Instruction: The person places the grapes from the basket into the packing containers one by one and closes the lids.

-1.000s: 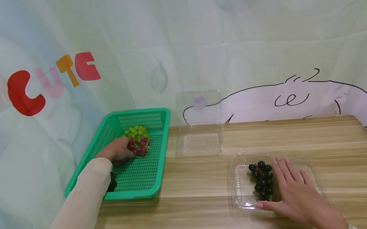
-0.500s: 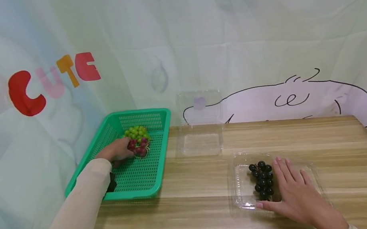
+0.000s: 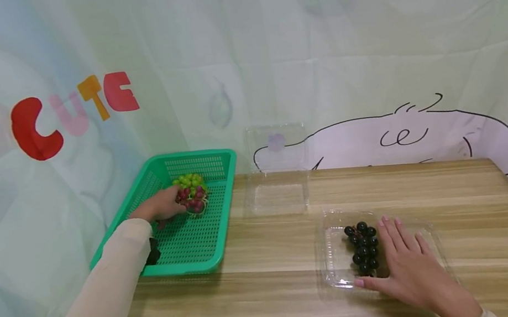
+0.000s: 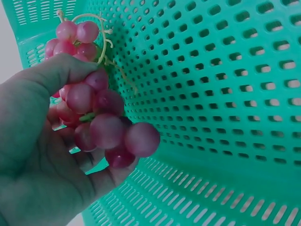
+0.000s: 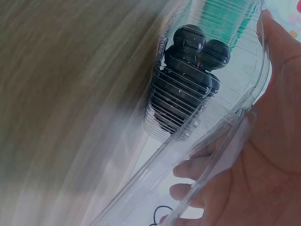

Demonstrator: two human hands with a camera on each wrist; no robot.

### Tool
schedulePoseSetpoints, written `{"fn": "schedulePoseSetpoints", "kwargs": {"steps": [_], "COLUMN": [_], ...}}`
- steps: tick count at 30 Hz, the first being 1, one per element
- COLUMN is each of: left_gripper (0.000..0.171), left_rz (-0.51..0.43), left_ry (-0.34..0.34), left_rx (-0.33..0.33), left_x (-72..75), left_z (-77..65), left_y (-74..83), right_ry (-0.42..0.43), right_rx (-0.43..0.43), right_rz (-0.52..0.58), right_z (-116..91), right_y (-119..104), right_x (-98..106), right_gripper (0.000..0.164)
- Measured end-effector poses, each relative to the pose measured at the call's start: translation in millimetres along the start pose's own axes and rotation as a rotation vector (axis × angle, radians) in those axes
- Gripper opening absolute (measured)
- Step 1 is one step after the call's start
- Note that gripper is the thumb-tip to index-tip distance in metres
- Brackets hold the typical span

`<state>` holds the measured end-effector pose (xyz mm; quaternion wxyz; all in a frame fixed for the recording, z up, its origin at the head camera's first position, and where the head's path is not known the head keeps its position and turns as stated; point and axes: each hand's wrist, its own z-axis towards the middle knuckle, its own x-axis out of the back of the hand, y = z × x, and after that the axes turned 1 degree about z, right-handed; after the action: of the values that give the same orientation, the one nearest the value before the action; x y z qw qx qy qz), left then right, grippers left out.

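Note:
My left hand (image 3: 163, 204) is inside the green basket (image 3: 228, 207), gripping a bunch of red grapes (image 3: 196, 199). In the left wrist view the thumb lies across the bunch, with fingers beneath the red grapes (image 4: 107, 131). Green grapes (image 3: 192, 180) sit just behind them. A dark bunch (image 3: 152, 252) near the basket's front left is partly hidden by my sleeve. My right hand (image 3: 410, 267) rests with fingers extended on an unfolded clear plastic box (image 3: 338, 259). Black grapes (image 3: 364, 248) lie in its left half, beside my fingers; the right wrist view shows them through the ribbed wall.
A second clear plastic box (image 3: 278, 199) stands at the back of the wooden table (image 3: 267, 296), its lid raised against the printed curtain (image 3: 269, 66). The basket's raised rim surrounds my left hand. The curtain closes off the left and back.
The red grapes have shifted very slightly to the right with my left hand. My right hand and the black grapes stay where they were.

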<state>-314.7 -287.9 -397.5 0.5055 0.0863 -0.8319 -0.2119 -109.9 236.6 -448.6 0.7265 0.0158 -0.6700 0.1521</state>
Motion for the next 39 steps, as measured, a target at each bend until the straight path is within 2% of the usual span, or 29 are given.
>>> {"fn": "schedulePoseSetpoints", "kwargs": {"steps": [5,11,20,31,39], "left_gripper": [0.056,0.051,0.039,0.058,0.059], "left_rz": [-0.027,-0.012,-0.030,-0.067,-0.143], "left_ry": [0.019,0.048,0.035,0.038,0.053], "left_rx": [0.007,-0.004,-0.004,0.004,0.016], "left_x": [3.2,5.2,5.1,5.0,8.2], "left_z": [-3.0,-5.4,-7.8,-15.2,-17.8], "left_y": [1.9,1.5,-2.4,3.5,0.1], "right_ry": [0.003,0.009,0.009,0.002,-0.002], "right_rx": [-0.002,0.001,0.001,-0.002,0.000], "right_rz": [-0.005,-0.008,-0.008,-0.012,-0.014], "right_z": [1.1,1.4,0.8,0.2,0.1], "right_y": [0.1,-0.2,-0.6,-0.6,-0.9], "right_x": [-0.8,-0.9,-1.1,-1.0,0.7], "right_gripper": [0.124,0.124,0.124,0.124,0.124]}}
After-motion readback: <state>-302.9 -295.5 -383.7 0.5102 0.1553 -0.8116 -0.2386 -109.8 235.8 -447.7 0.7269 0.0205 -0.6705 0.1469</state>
